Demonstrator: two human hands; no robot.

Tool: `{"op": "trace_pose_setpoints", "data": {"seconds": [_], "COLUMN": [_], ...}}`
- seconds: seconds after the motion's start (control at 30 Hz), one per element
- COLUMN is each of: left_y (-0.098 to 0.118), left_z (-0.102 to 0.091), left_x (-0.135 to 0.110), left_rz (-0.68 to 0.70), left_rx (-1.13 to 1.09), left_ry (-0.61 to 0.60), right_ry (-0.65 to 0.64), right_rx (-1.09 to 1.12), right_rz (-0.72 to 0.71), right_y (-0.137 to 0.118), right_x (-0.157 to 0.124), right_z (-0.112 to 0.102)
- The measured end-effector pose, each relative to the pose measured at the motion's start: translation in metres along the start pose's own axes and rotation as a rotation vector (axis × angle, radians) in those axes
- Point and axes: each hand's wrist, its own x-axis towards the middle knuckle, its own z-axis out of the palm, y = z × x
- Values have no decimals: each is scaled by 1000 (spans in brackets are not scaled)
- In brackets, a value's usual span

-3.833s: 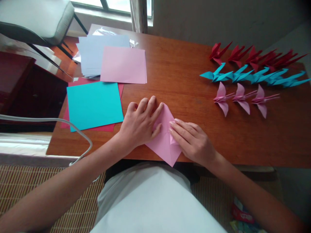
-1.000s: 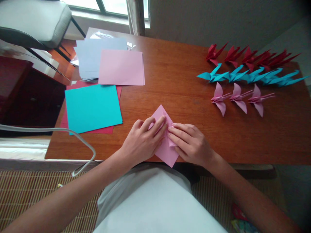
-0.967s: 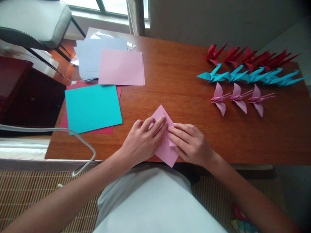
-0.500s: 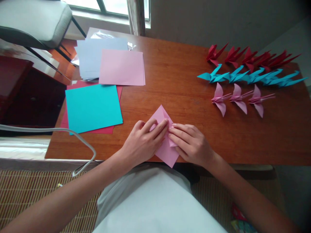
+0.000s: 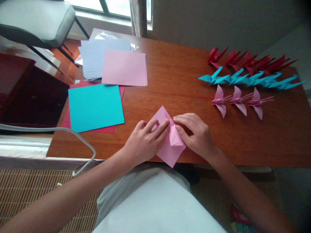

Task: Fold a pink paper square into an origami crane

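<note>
Paper: a pink folded diamond is laid at the near edge of the table, between the two hands, with its lower tip hung over the edge.
Left hand: the left hand is spread flat on the paper's left half. Its fingers are stretched close together and nothing is gripped.
Right hand: the right hand is curled at the right half. A flap is raised off the sheet, seemingly pinched at the fingertips, though the thumb is hidden.
Handling: the paper is judged very light, thin, easily creased or torn, and apt to slide on the smooth wood. It is best pinned flat beside a crease and taken only by a flap's free edge or corner.
Around: rows of cranes are set well apart to the right, and flat sheets are laid at the far left.
</note>
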Motion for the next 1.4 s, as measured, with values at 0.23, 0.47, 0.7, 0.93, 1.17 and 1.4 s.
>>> {"op": "trace_pose_setpoints", "data": {"seconds": [0.23, 0.47, 0.7, 0.93, 1.17, 1.4], "left_y": [0, 0, -1, -1, -2, -1], "left_z": [2, 1, 2, 3, 5, 5], "left_x": [-1, 0, 0, -1, 0, 0], "left_rz": [-3, -8, 0, 2, 13, 10], "left_rx": [-8, -17, -19, -16, -9, -10], "left_ry": [14, 5, 4, 22, 51, 47], "right_ry": [-72, -66, -57, -74, -102, -95], "right_rx": [-76, -89, -140, -216, -227, -188], "right_rz": [72, 96, 177, 274, 341, 333], "right_y": [20, 21, 24, 21, 18, 22], "right_x": [46, 51, 63, 73, 78, 78], "right_z": [26, 29, 36, 40, 39, 38]}}
